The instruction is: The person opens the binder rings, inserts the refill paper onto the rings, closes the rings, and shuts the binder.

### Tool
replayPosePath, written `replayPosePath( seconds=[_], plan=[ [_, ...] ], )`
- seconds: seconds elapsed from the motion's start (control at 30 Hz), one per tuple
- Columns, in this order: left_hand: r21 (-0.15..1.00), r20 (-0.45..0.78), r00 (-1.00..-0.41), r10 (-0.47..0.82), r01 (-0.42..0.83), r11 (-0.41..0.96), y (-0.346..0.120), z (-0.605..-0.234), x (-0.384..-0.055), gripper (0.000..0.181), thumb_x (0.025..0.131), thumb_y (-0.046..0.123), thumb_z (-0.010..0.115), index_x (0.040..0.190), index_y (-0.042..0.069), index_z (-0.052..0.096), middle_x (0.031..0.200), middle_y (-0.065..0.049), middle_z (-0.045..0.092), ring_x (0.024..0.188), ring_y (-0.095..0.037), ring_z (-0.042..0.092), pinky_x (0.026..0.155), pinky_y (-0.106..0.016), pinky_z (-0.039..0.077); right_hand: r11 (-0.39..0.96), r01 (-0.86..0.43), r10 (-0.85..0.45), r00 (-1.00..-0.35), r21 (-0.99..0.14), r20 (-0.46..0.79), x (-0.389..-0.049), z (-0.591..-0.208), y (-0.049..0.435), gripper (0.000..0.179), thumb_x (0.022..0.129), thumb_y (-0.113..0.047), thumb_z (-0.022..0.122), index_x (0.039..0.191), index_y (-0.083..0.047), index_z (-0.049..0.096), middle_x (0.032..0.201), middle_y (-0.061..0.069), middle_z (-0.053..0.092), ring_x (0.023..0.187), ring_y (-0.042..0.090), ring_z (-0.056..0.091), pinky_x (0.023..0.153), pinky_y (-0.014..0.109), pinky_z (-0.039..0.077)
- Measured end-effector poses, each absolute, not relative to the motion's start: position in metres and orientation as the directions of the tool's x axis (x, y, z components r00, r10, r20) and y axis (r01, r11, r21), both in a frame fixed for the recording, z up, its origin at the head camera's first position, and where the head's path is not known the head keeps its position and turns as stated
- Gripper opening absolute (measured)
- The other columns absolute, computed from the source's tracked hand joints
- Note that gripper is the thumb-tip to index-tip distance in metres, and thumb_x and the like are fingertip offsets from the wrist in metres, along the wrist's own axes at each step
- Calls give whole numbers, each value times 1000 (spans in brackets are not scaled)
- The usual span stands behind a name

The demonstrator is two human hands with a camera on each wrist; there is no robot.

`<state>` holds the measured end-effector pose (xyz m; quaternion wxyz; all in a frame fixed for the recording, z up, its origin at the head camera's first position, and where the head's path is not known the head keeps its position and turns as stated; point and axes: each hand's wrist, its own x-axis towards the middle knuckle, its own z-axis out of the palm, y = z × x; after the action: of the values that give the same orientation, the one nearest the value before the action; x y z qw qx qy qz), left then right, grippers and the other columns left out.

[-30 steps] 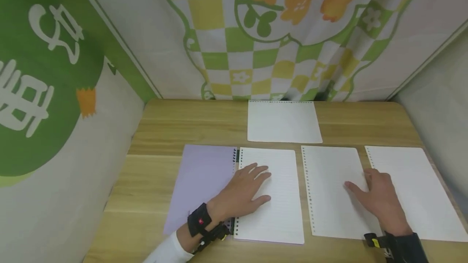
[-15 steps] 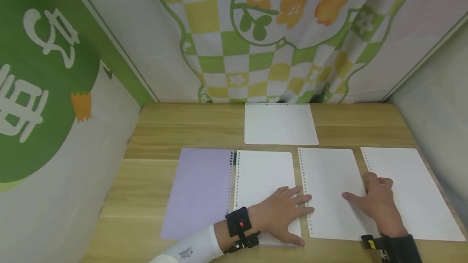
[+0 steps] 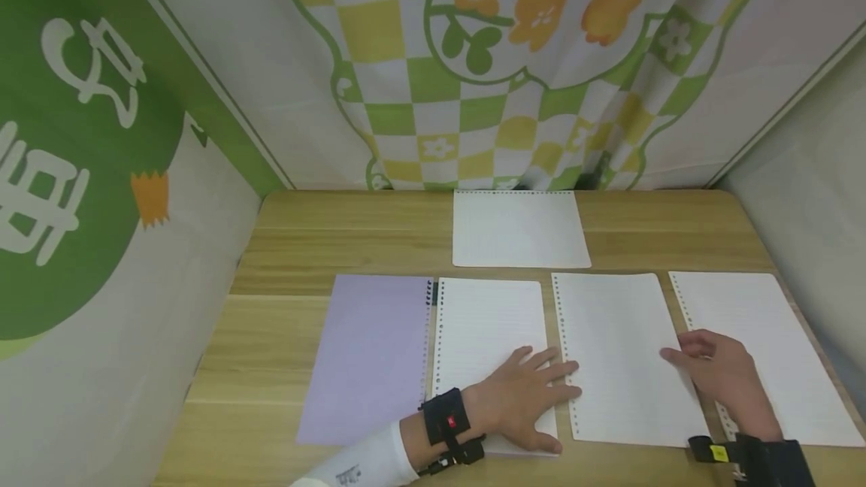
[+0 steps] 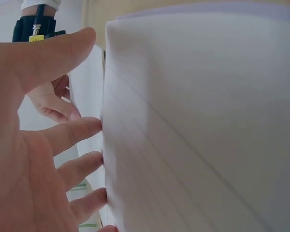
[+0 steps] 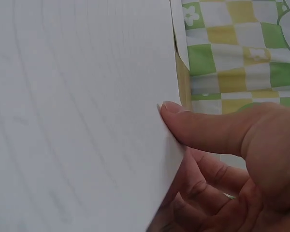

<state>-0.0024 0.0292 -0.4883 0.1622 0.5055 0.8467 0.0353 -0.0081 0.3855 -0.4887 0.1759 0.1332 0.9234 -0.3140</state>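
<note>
White lined hole-punched paper sheet (image 3: pixel 619 367) just right of lilac-covered ring notebook (image 3: pixel 372 359); right hand (image 3: pixel 731 374) pinches sheet's outer edge, left hand (image 3: pixel 510 404) spread over notebook, gripping nothing; light pinch should prevent creasing

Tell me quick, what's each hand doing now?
Left hand: open, fingers spread across the edge of the notebook.
Right hand: closed, pinching the edge of the loose sheet beside it.

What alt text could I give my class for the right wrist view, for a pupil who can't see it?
A person's right hand pinches the edge of a white lined sheet, thumb on the facing side and fingers behind. A green, yellow and white checked cloth shows at upper right.
</note>
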Motion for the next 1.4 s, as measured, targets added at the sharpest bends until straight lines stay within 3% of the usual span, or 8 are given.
replayPosePath(
  seconds=[0.2, 0.5, 0.67, 0.8, 0.9, 1.0, 1.13, 1.4],
  plan=[
    [235, -227, -424, 877, 850, 471, 30, -488, -3, 79, 95, 74, 62, 161, 34, 47, 176, 4, 30, 163, -26, 26, 130, -44, 29, 747, 383, 140, -890, -543, -435, -7, -487, 389, 75, 100, -53, 71, 134, 12, 60, 115, 26, 75, 100, 34, 70, 70, 31, 51],
    [217, -203, -441, 874, 851, 479, 31, -486, -3, 75, 98, 70, 61, 159, 28, 50, 174, 1, 34, 162, -25, 30, 128, -42, 33, 796, 332, 144, -916, -506, -375, -3, -485, 394, 59, 106, -46, 65, 126, 10, 66, 122, 36, 69, 107, 50, 68, 71, 39, 55],
    [331, -163, -484, 860, 794, 510, 30, -485, -6, 67, 105, 59, 58, 159, 20, 50, 172, -3, 39, 161, -23, 33, 129, -38, 33, 740, 361, 122, -902, -568, -414, 0, -484, 400, 67, 107, -51, 61, 136, 9, 60, 136, 39, 63, 111, 45, 70, 76, 39, 60],
    [544, -97, -614, 784, 627, 558, 28, -487, -12, 61, 110, 44, 55, 161, 11, 44, 167, -7, 44, 156, -22, 40, 128, -34, 34, 647, 427, 125, -876, -631, -465, 3, -483, 402, 73, 107, -52, 61, 146, 9, 51, 139, 35, 64, 100, 15, 71, 74, 27, 59],
    [747, -118, -722, 682, 387, 540, 24, -487, -18, 63, 111, 42, 54, 163, 10, 39, 162, -9, 49, 144, -19, 53, 118, -31, 46, 569, 457, 119, -868, -683, -482, 4, -481, 396, 76, 106, -50, 64, 150, 10, 47, 134, 28, 70, 93, 0, 66, 75, 24, 60],
    [896, -186, -778, 600, 117, 429, 17, -487, -24, 62, 111, 42, 54, 161, 9, 40, 156, -11, 56, 128, -15, 66, 102, -28, 56, 493, 461, 88, -870, -737, -486, 6, -480, 382, 74, 106, -45, 67, 150, 10, 46, 127, 18, 75, 93, 0, 69, 77, 27, 62],
    [955, -275, -799, 534, -162, 250, 6, -491, -27, 53, 112, 35, 56, 154, 3, 49, 140, -14, 69, 103, -14, 76, 87, -27, 62, 459, 462, 45, -865, -759, -499, 9, -480, 357, 67, 106, -42, 68, 148, 7, 49, 119, 8, 79, 93, 7, 73, 78, 31, 62],
    [943, -319, -886, 336, -261, 206, -24, -498, -23, 41, 110, 21, 58, 144, -3, 58, 103, -8, 79, 71, -19, 74, 66, -30, 61, 458, 465, -25, -845, -757, -535, 6, -485, 311, 58, 105, -33, 71, 145, 4, 52, 123, 13, 75, 94, 15, 71, 78, 31, 63]
  ],
)
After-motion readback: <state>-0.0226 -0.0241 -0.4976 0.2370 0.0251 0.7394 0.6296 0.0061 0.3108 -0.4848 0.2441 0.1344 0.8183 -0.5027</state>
